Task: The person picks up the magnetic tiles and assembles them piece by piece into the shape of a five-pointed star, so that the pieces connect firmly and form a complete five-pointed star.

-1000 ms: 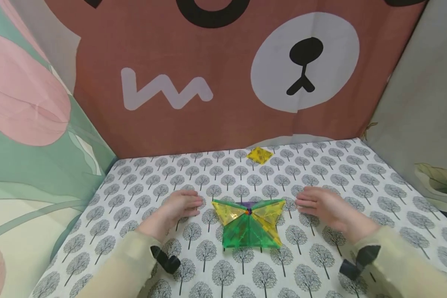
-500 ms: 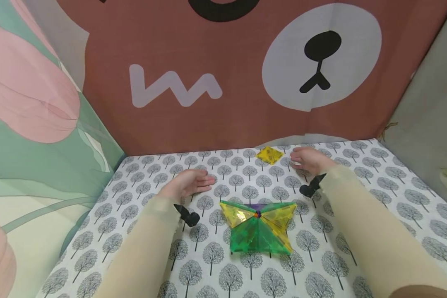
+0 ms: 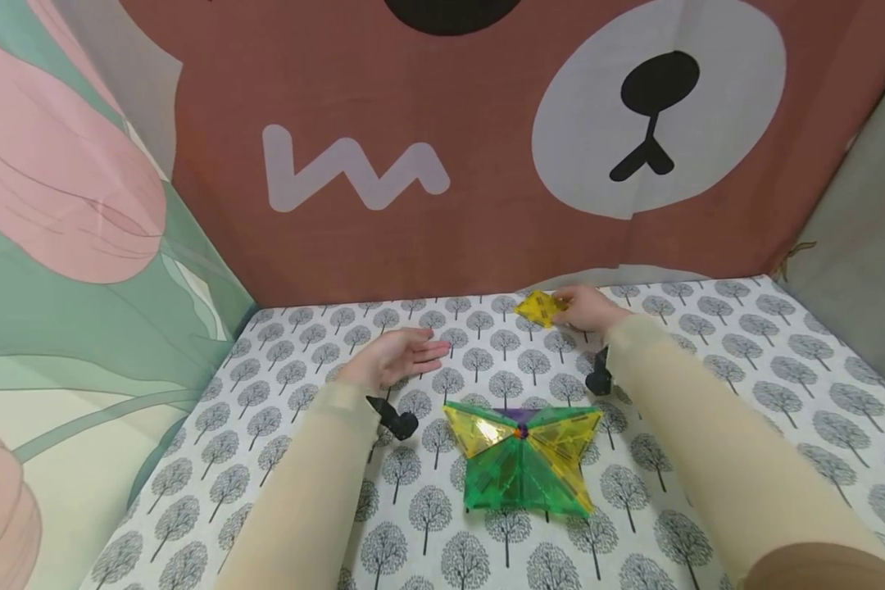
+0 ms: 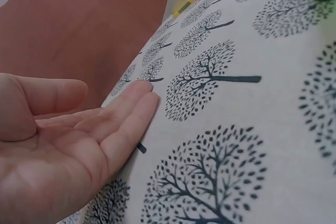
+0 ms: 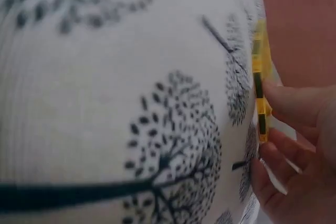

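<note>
At the back of the table lies a yellow see-through magnetic tile point(image 3: 539, 308), diamond-shaped in the head view. My right hand point(image 3: 588, 309) pinches its right corner, thumb on one side and fingers at its end, as the right wrist view shows with the tile point(image 5: 260, 85) seen edge-on. My left hand point(image 3: 397, 357) is held low over the cloth with its fingers straight and nothing in it; the left wrist view shows its open palm point(image 4: 58, 156). Between the forearms sits a star-like build of green, yellow and purple magnetic tiles point(image 3: 496, 479), untouched by either hand.
A white cloth with printed trees point(image 3: 435, 533) covers the table. Behind its back edge rises a brown hanging with a bear face point(image 3: 413, 246). A leafy curtain point(image 3: 118, 344) borders the left side, a grey one point(image 3: 848, 238) the right.
My right hand has gone from beside the tile build to the yellow tile at the back and now grips it. The left hand has moved forward too, still holding nothing.
</note>
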Available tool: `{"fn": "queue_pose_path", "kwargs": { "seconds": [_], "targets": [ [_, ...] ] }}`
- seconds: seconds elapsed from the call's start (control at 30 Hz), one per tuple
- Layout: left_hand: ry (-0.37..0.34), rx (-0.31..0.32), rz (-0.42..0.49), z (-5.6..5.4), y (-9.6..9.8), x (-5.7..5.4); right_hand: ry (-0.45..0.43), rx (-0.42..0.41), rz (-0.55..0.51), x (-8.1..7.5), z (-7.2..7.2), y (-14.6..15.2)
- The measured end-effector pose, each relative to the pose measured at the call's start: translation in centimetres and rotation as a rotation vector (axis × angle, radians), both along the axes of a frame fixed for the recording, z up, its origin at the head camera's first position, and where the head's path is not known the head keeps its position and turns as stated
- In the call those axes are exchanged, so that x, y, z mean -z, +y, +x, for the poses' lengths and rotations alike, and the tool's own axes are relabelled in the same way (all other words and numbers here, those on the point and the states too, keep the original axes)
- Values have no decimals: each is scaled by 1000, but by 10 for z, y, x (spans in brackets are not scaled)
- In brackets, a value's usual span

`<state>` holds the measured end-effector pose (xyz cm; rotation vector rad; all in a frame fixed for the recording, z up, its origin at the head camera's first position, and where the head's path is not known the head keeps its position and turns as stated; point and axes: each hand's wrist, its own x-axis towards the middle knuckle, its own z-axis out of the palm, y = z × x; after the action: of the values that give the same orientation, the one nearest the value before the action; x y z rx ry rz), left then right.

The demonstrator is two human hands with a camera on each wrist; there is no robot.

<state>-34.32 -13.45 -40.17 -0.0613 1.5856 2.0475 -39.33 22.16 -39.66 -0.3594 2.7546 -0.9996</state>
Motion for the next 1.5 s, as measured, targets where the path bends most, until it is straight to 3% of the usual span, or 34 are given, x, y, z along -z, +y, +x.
{"fn": "queue_pose_path", "kwargs": {
  "seconds": [0.1, 0.3, 0.47, 0.63, 0.73, 0.93, 1.03, 1.13, 1.3, 1.37, 1.5],
  "targets": [
    [3, 1, 31, 1, 0, 1, 56, -10, 64, 1, -2, -5],
    [29, 0, 13, 3, 1, 2, 35, -28, 71, 0, 2, -15],
    [24, -12, 10, 5, 1, 3, 21, -104, 99, -9, 19, -31],
    [32, -12, -14, 9, 5, 2, 43, -194, 213, -16, 43, -41],
    [96, 23, -121, 16, 12, -2, 49, -240, 264, -19, 54, -44],
    [303, 136, -535, 30, 36, -18, -38, -302, 281, -24, 68, -45],
    [371, 167, -669, 33, 42, -20, -53, -349, 270, -22, 73, -45],
    [409, 186, -733, 37, 45, -23, -55, -409, 264, -22, 77, -45],
    [433, 223, -761, 42, 52, -31, -65, -463, 255, -26, 83, -40],
    [423, 233, -763, 42, 54, -33, -109, -427, 186, -27, 84, -36],
    [371, 221, -747, 41, 56, -32, -251, -258, -79, -26, 83, -30]
  ]
}}
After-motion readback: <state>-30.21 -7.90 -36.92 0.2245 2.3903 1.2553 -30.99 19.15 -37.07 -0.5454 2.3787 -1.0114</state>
